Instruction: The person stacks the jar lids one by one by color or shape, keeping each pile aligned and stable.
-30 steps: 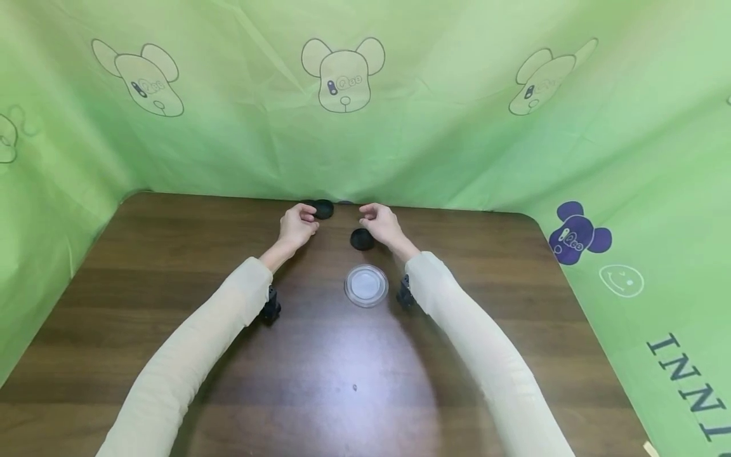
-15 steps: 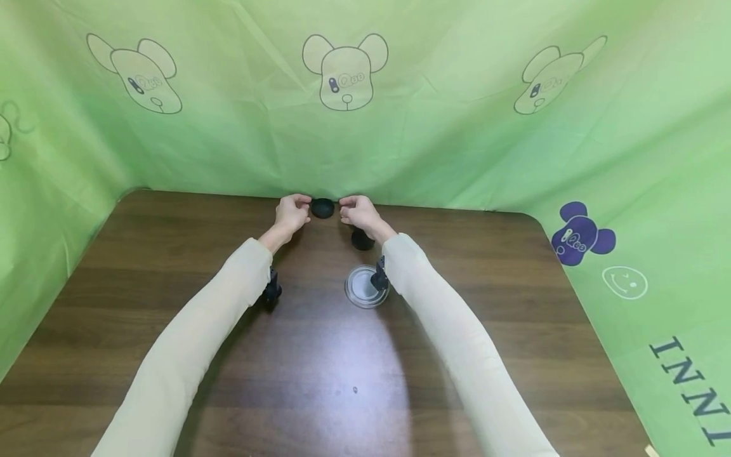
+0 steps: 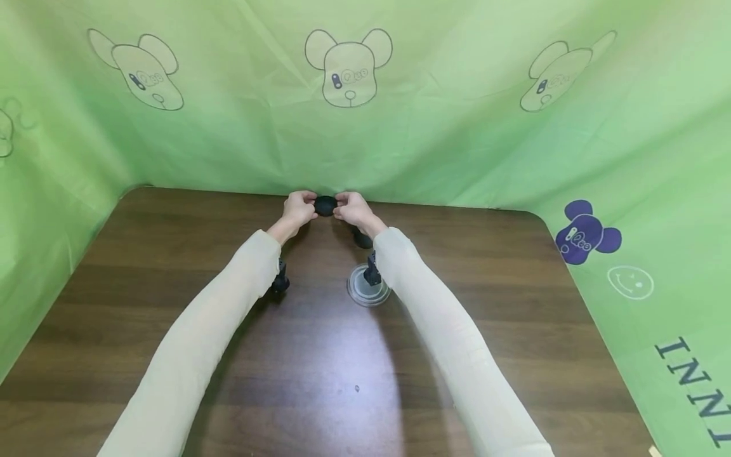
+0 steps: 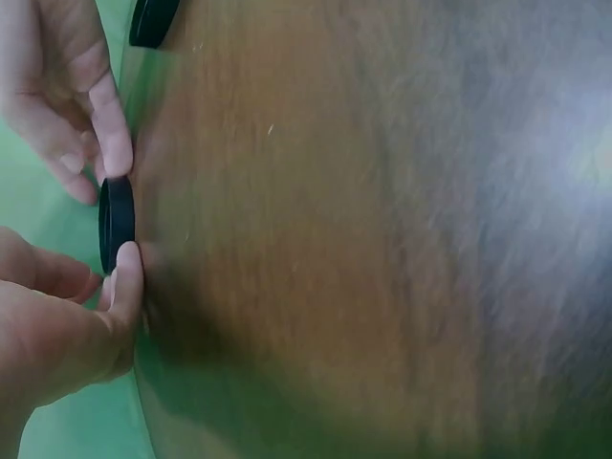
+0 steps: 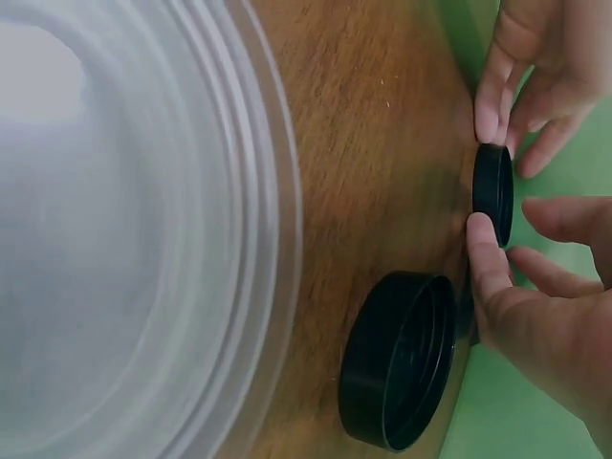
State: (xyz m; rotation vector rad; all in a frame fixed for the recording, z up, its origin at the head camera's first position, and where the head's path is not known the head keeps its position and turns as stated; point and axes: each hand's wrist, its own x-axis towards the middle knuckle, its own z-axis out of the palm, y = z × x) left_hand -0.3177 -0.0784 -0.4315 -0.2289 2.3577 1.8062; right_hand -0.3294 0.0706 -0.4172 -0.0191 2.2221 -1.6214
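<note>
At the back edge of the table, a black round lid (image 3: 325,205) sits between the two hands. My left hand (image 3: 299,208) holds its left side, the thumb right at the rim in the left wrist view. From the other side my right hand (image 3: 353,208) grips the same lid, its thumb (image 5: 481,228) against the near wall. The lid looks like a shallow ring with a raised wall in both wrist views. A second black round lid (image 5: 397,363) lies nearer, partly hidden under my right wrist in the head view.
A clear round container (image 3: 361,293) stands on the brown wooden table (image 3: 308,362), partly covered by the right wrist camera (image 3: 372,271). A green printed curtain (image 3: 240,127) hangs right behind the table's back edge and along both sides.
My right hand has moved left and away, from beside the nearer lid to the far one. My left hand has shifted slightly away, and both hands now touch the far lid.
</note>
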